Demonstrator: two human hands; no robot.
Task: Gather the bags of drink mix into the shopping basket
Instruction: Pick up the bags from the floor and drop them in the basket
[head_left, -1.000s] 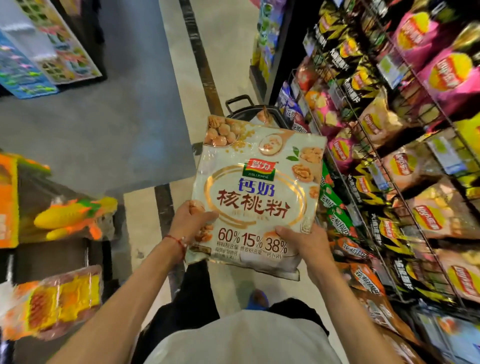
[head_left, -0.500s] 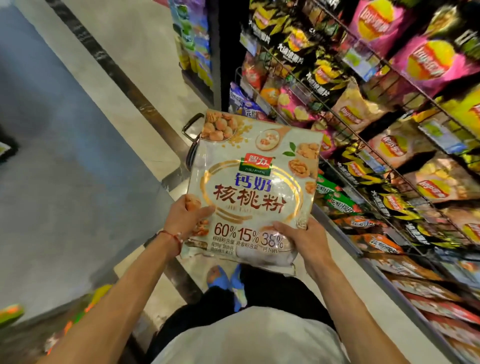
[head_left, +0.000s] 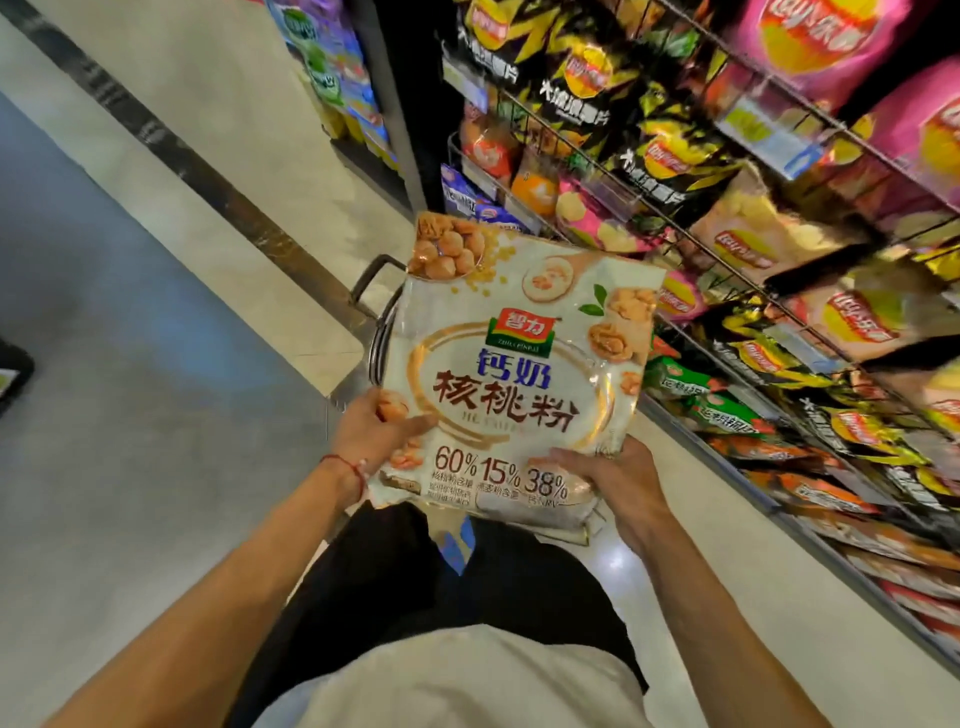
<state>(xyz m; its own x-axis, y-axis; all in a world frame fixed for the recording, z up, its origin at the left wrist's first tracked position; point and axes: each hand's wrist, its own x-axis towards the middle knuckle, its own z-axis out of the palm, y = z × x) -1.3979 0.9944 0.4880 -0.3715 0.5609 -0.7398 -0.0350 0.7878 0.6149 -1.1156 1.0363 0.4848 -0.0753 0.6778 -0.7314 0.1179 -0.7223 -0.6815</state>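
- Shop aisle: pale floor (head_left: 234, 171), wire shelves (head_left: 748, 123) of crisps on the right.
- Left hand (head_left: 375, 434) and right hand (head_left: 621, 480) grip the drink mix bag (head_left: 519, 358) by its lower edge — thumbs across its front.

The bag (head_left: 519, 374) hides most of the basket (head_left: 375, 338) and the fingers of the left hand (head_left: 371, 431) and right hand (head_left: 618, 478) behind it; its small print is blurred, and the shelf (head_left: 779, 516) runs off the right edge.

A: Drink mix bag (head_left: 519, 364)?
B: Cream, walnut pics, gold ring, "60% 15% 38%". Front up, tilted, btm corners in left hand (head_left: 371, 436) & right hand (head_left: 613, 478).
A: Basket (head_left: 375, 338)?
B: Dark, mostly hidden behind bag; handle shows.
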